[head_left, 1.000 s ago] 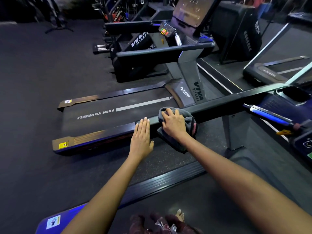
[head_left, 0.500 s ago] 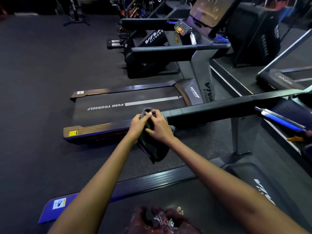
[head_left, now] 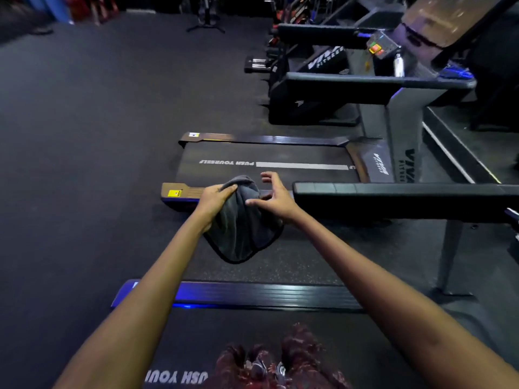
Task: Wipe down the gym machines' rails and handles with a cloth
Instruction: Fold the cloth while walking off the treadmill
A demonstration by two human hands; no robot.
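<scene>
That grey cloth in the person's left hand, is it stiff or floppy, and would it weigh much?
Probably floppy: the grey cloth hangs in soft folds below the left hand, its bound corner drooping. Likely light, since a grip at its top edge alone carries it. It seems unlikely to slip, bunched under those fingers.

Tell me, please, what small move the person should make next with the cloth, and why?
Probably bring the left hand, which grips the grey cloth, over onto the near end of the black handrail and start wiping along it. The cloth hangs free just off the rail's end, touching nothing, while the right hand is open beside it with fingers spread, holding nothing.
</scene>
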